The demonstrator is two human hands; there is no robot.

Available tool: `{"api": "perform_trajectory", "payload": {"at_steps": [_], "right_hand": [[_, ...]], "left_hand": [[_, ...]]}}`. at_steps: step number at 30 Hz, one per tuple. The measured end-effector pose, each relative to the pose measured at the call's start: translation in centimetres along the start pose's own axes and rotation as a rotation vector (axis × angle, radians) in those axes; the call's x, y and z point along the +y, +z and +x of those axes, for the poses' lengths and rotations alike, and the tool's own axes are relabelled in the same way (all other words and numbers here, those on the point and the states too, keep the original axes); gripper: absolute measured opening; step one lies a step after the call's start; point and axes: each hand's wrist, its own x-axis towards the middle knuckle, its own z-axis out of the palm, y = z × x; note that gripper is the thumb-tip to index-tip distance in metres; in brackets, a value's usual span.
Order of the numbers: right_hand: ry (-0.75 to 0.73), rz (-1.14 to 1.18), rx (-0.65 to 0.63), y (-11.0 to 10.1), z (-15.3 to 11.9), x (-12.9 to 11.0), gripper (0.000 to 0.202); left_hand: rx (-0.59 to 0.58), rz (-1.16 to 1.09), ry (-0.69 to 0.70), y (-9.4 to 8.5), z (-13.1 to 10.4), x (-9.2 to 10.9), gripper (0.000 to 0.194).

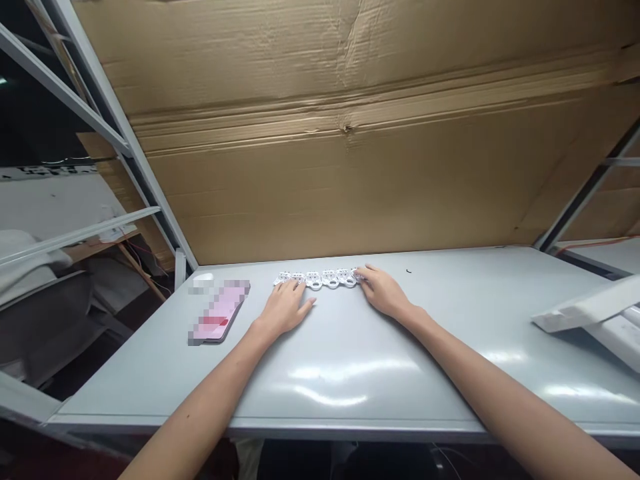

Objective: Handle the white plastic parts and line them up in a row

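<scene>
A row of several small white pieces with round openings lies on the pale grey table near its back edge. My left hand rests at the row's left end, its fingertips on the pieces and its thumb apart, pointing right. At the right end, my right hand touches the last piece with its fingertips, the fingers slightly spread. Both palms face down. The middle pieces show fully between my hands, while my fingers partly cover the end ones.
A phone with a pink screen lies at the left, with a small white object behind it. White elongated items sit at the right. Cardboard stands behind the table; metal shelf posts flank both sides.
</scene>
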Motion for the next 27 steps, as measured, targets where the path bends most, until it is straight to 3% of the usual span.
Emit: {"api": "perform_trajectory", "payload": {"at_steps": [6, 15, 21, 27], "right_hand": [[-0.079, 0.174, -0.064, 0.5, -0.7, -1.4, 0.035], [-0.103, -0.077, -0.169, 1.0, -0.8, -0.9, 0.050], [-0.135, -0.218, -0.251, 0.7, -1.1, -1.8, 0.063], [-0.186, -0.349, -0.305, 0.3, -1.3, -2.8, 0.075]], "left_hand": [[-0.054, -0.040, -0.027, 0.3, -0.1, -0.1, 0.048], [-0.152, -0.032, -0.066, 0.4, -0.2, 0.0, 0.050], [-0.124, -0.050, -0.079, 0.2, -0.2, 0.5, 0.051], [-0.199, -0.039, -0.127, 0.0, -0.2, 0.7, 0.058]]}}
